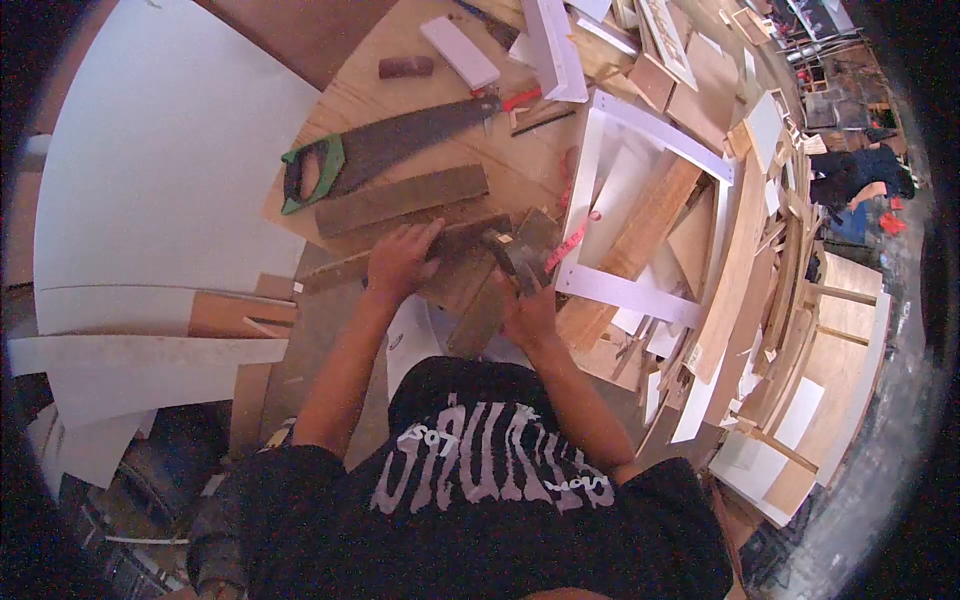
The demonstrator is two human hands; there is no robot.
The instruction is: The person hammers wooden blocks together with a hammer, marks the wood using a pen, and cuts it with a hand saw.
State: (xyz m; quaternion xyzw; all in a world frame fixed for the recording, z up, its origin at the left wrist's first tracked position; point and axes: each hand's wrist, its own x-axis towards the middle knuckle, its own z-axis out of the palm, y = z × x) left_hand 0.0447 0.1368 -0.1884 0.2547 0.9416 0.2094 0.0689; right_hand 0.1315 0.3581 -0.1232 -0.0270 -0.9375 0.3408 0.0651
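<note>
My left hand (pixel 402 262) rests on a dark wooden block (pixel 468 238), its fingers curled over the near end. In my right hand (pixel 528 312) is what looks like a hammer (pixel 508 252), its dark head over the block's right end. Another brown piece of wood (pixel 480 312) slants below, between my hands. Just beyond my left hand lies a longer wooden block (pixel 402 198). Past it, a handsaw (pixel 400 145) with a green and black handle lies flat. A pink-red measuring tape (pixel 568 243) trails to the right of my right hand.
A plywood sheet (pixel 345 105) supports the tools. A pale wooden frame (pixel 655 132) and many offcuts crowd the right side. White panels (pixel 170 150) fill the left. A dark reddish cylinder (pixel 405 67) and a pale block (pixel 460 52) lie at the back. Another person (pixel 865 175) is far right.
</note>
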